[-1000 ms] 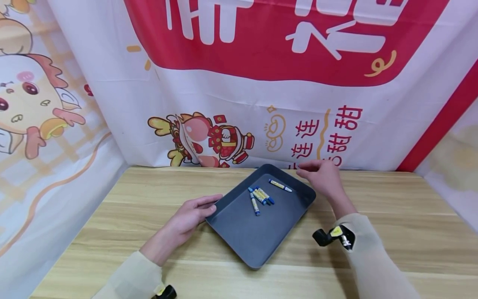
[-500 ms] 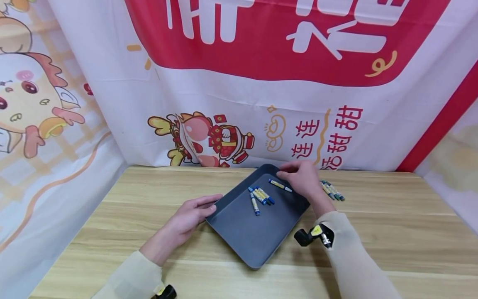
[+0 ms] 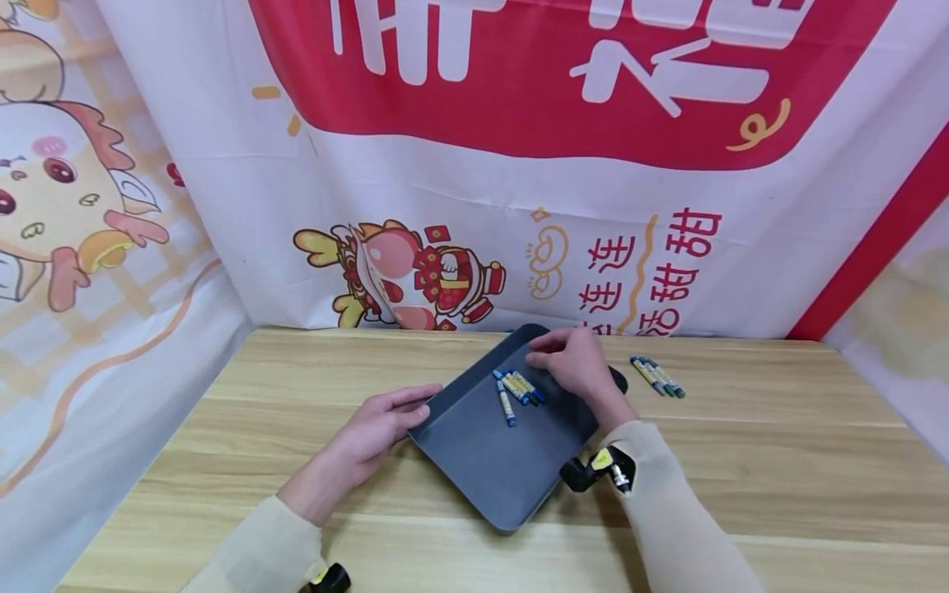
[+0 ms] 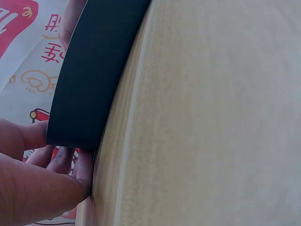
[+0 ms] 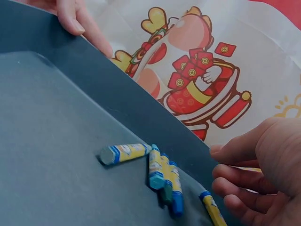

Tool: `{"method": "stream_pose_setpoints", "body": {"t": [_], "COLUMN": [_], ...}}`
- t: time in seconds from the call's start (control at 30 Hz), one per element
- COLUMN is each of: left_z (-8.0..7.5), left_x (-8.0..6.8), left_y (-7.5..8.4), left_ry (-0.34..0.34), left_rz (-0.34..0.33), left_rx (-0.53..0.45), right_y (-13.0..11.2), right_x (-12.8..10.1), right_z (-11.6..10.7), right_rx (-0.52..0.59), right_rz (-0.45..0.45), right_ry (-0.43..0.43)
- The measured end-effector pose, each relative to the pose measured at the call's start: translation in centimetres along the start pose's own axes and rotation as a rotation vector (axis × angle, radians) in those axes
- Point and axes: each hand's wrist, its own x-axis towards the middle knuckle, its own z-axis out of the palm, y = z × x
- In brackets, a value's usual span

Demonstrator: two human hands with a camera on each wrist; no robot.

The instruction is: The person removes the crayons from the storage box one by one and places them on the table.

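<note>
A dark grey rectangular tray (image 3: 489, 469) lies at an angle on the table. My left hand (image 3: 381, 424) grips its left corner, thumb over the rim and fingers along the outside wall. Inside the tray, several crayons (image 3: 507, 403) with yellow-and-blue wrappers lie close together. Over the far right part of the tray is my right hand (image 3: 574, 366), fingers loosely bent with nothing held. In the right wrist view, a separate crayon (image 5: 214, 209) lies just beside those fingers; in the head view the hand hides it.
Right of the tray, several crayons (image 3: 657, 376) lie side by side on the wooden table (image 3: 741, 461). A printed cloth (image 3: 415, 181) hangs along the table's back edge, and another cloth (image 3: 96, 346) hangs at the left.
My right hand has moved left from the tray's far right rim to above its inside, uncovering the crayons on the table and covering the separate one. The left hand stays put.
</note>
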Motion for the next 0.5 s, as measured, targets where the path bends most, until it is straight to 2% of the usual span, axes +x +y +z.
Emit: {"method": "stream_pose_setpoints", "body": {"t": [0.5], "left_z": [-0.1], "left_x": [0.2], "left_y": [-0.1], "left_ry": [-0.002], "left_rz": [-0.001], "left_rx": [0.0], "right_y": [-0.1], "right_x": [-0.3], "right_z": [1.5], "right_rx": [0.034], "right_rz": [0.092], "right_ry": [-0.052]}}
